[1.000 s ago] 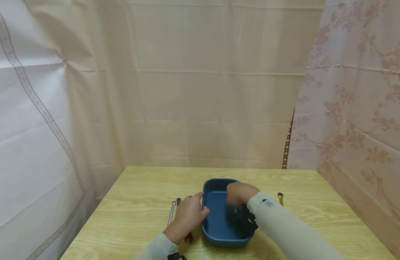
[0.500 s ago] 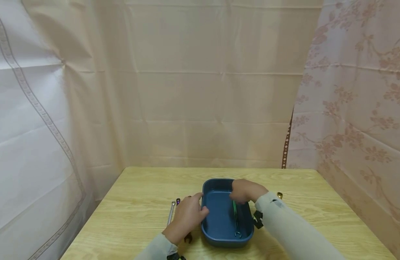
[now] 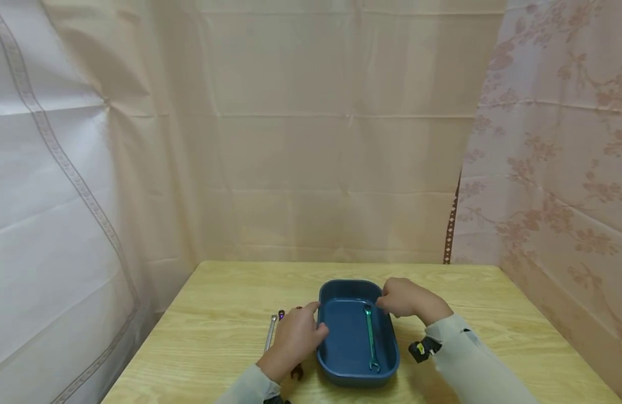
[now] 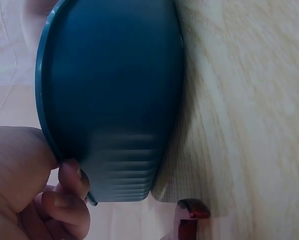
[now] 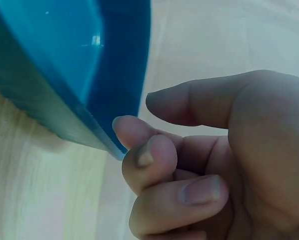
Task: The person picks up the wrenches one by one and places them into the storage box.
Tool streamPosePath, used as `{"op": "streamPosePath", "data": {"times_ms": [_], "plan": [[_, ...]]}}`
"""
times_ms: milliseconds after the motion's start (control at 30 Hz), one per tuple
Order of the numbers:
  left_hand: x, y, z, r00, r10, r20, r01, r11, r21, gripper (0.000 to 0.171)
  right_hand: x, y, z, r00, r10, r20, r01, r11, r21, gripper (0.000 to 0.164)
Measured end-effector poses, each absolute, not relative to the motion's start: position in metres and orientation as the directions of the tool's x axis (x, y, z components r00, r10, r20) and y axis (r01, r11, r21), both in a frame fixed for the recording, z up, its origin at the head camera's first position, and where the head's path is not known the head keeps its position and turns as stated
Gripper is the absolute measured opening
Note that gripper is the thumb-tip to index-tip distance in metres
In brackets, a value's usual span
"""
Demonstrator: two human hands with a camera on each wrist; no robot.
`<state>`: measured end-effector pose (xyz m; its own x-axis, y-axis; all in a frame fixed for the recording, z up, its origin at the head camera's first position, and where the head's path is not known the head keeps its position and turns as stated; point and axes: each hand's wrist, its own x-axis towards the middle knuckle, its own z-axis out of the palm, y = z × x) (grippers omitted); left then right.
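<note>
A deep blue rectangular tray point(image 3: 358, 381) stands on the table, with a green combination wrench point(image 3: 371, 339) lying lengthwise along its right side. My left hand point(image 3: 296, 335) grips the tray's left wall at the rim; in the left wrist view its curled fingers point(image 4: 69, 210) sit against the outer side. Over the far right corner of the tray is my right hand point(image 3: 410, 298), holding nothing. In the right wrist view its thumb point(image 5: 194, 100) stands apart from loosely bent fingers, the index fingertip right at the tray's rim point(image 5: 89, 122).
Left of the tray lie a silver wrench point(image 3: 271, 332) and a purple-ended wrench point(image 3: 281, 315), partly covered by my left hand. A dark red open wrench end point(image 3: 297, 371) shows beneath my left wrist. Curtains hang behind the wooden table point(image 3: 230, 292) and at both sides.
My right hand has let go of the green wrench and moved right, from inside the tray to its far right rim. My right arm now hides the gold wrench. The left hand stays put.
</note>
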<state>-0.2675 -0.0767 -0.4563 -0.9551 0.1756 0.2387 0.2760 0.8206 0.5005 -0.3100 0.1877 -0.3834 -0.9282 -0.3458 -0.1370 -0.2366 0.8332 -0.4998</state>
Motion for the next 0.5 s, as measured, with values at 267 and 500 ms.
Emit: {"op": "streamPosePath", "data": {"times_ms": [267, 500], "plan": [[-0.267, -0.076, -0.461, -0.954, 0.175, 0.244, 0.277, 0.823, 0.496, 0.053, -0.301, 0.2, -0.382, -0.932, -0.351, -0.088, -0.252, 0.803, -0.541, 0.024], [-0.269, -0.077, -0.459, -0.948, 0.183, 0.261, 0.293, 0.821, 0.489, 0.053, -0.289, 0.21, -0.38, -0.947, -0.316, -0.058, -0.227, 0.788, -0.573, 0.025]]}}
